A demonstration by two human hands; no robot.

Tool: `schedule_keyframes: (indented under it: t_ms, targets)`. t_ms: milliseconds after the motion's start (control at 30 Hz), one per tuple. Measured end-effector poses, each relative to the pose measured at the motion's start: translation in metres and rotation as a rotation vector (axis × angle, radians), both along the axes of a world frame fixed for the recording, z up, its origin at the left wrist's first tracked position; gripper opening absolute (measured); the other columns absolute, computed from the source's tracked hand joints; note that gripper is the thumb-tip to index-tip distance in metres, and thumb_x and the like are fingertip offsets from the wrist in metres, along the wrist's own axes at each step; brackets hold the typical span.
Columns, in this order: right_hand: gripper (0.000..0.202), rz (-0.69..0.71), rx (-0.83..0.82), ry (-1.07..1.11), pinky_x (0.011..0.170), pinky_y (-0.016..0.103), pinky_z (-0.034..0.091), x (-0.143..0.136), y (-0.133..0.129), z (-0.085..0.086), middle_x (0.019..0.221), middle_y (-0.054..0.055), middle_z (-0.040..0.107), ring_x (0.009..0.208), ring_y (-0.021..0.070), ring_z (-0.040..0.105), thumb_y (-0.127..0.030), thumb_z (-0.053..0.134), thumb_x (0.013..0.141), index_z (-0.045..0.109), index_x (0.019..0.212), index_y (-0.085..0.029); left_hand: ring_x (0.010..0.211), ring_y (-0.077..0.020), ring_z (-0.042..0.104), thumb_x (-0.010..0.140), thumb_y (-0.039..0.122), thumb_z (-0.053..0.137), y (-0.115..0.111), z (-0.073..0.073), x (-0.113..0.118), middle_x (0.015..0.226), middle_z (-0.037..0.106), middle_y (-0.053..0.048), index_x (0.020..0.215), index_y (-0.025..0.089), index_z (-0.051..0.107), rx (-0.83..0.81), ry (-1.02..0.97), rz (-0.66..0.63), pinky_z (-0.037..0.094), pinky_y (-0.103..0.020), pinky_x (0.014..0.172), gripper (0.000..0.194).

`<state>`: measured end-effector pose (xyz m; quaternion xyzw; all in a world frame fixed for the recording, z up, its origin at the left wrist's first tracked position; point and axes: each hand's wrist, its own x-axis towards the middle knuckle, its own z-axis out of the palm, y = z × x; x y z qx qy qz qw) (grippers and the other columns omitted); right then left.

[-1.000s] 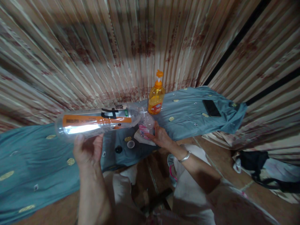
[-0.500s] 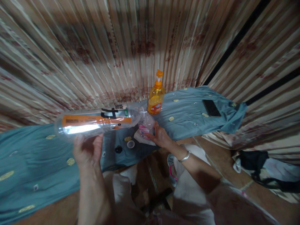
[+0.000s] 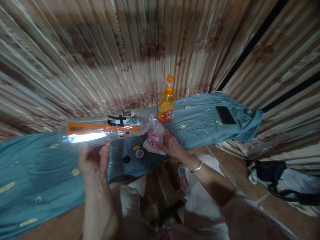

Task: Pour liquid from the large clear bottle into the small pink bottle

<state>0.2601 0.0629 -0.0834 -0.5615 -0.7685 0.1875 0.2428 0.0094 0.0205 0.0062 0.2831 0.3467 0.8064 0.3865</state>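
Lying nearly level in the air, a large clear plastic bottle (image 3: 105,129) with an orange label is gripped from below by my left hand (image 3: 93,160). Its neck points right and meets the mouth of a small clear bottle (image 3: 156,131) with a pink label. My right hand (image 3: 171,144) closes around the lower right side of that small bottle, which stands on a folded white cloth (image 3: 152,148). Whether any liquid passes between the two mouths I cannot make out. A black cap (image 3: 126,159) and a whitish cap (image 3: 139,153) lie in front of the bottles.
An orange pump bottle (image 3: 166,106) stands just behind the small bottle. Toward the right end of the blue-green patterned cloth (image 3: 195,133) lies a black phone (image 3: 225,115). A striped curtain (image 3: 140,50) hangs behind. Dark and pale fabric (image 3: 285,180) is heaped at the right.
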Motion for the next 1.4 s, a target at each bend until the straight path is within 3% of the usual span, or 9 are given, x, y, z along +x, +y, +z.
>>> schedule_keyframes:
  t_ms: [200,600,800,967,1200,1400]
  targets:
    - [0.053,0.012,-0.031,0.038,0.079,0.044,0.063,0.000,0.000,0.002,0.102,0.013,0.076,0.089,0.0289,0.076,-0.035,0.072,0.092,0.048,0.136,-0.019,0.119,-0.0336,0.068,0.048,0.043,0.093,0.001,-0.001,0.000,0.107,0.078,-0.001,0.111,0.032,0.073,-0.010,-0.030,0.048,0.059,-0.047,0.098,0.068]
    - [0.054,0.002,-0.043,0.038,0.083,0.042,0.062,-0.001,-0.001,0.006,0.104,0.015,0.075,0.094,0.0290,0.075,-0.033,0.073,0.091,0.049,0.136,-0.016,0.121,-0.0345,0.066,0.046,0.045,0.093,0.001,0.003,0.003,0.105,0.078,-0.004,0.113,0.029,0.072,-0.023,-0.021,0.056,0.056,-0.050,0.103,0.072]
    - [0.056,-0.006,-0.046,-0.014,0.083,0.044,0.063,-0.002,-0.001,0.008,0.107,0.018,0.075,0.097,0.0312,0.076,-0.037,0.073,0.092,0.050,0.136,-0.013,0.120,-0.0351,0.068,0.050,0.044,0.092,0.000,0.003,0.004,0.110,0.078,-0.004,0.111,0.030,0.073,-0.009,-0.011,0.031,0.055,-0.052,0.104,0.065]
    - [0.055,-0.013,-0.016,-0.015,0.079,0.041,0.062,-0.002,-0.001,0.002,0.100,0.014,0.075,0.090,0.0290,0.076,-0.038,0.074,0.091,0.051,0.135,-0.016,0.119,-0.0350,0.068,0.051,0.042,0.092,0.001,0.003,0.004,0.112,0.078,-0.003,0.114,0.031,0.072,0.013,-0.014,0.025,0.055,-0.053,0.104,0.067]
    - [0.050,0.018,0.000,0.064,0.075,0.040,0.061,0.002,0.002,-0.006,0.095,0.009,0.074,0.084,0.0268,0.074,-0.037,0.072,0.091,0.051,0.133,-0.020,0.118,-0.0347,0.070,0.059,0.046,0.090,-0.001,-0.001,-0.004,0.104,0.079,-0.001,0.101,0.037,0.074,0.013,0.082,-0.061,0.063,-0.049,0.093,0.046]
    - [0.052,-0.002,-0.005,0.074,0.077,0.039,0.061,0.001,0.001,-0.004,0.099,0.010,0.075,0.085,0.0263,0.075,-0.036,0.074,0.090,0.049,0.132,-0.018,0.116,-0.0360,0.071,0.056,0.046,0.092,0.000,-0.003,-0.008,0.104,0.079,-0.001,0.101,0.036,0.075,0.024,0.066,-0.048,0.065,-0.049,0.089,0.048]
